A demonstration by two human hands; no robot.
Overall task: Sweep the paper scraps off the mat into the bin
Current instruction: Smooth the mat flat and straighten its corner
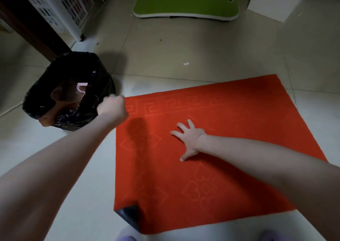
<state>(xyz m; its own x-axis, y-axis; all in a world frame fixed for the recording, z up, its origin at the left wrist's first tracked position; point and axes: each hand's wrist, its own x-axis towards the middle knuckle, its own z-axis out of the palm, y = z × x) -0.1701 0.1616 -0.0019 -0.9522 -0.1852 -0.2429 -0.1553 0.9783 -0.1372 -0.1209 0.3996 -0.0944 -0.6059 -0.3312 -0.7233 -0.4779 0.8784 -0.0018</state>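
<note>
Head view, looking down at a pale tiled floor (211,44). A red rectangular mat with an embossed key-pattern border (230,112) lies flat on the tiles; its near left corner (128,212) is folded over and shows a dark underside. A round bin lined with a glossy black plastic bag (44,101) stands on the floor just beside the mat's far left corner, and a pink item (81,86) shows inside it. The left grip (113,106) hangs at the bin's near rim, above the mat's corner, with the fingers curled into a fist; the back of the hand faces the camera, so it cannot be told whether anything is enclosed. The right grip (190,139) lies palm down on the middle of the mat, fingers and thumb spread wide and straight, touching the surface. One small white paper scrap (186,63) lies on the tiles beyond the mat's far edge, well apart from both hands. Farther back stand a green-topped, white-rimmed lap tray (185,3) and, at far left, a white lattice crate (60,7). Purple slippers (127,238) show at the lower edge.
</note>
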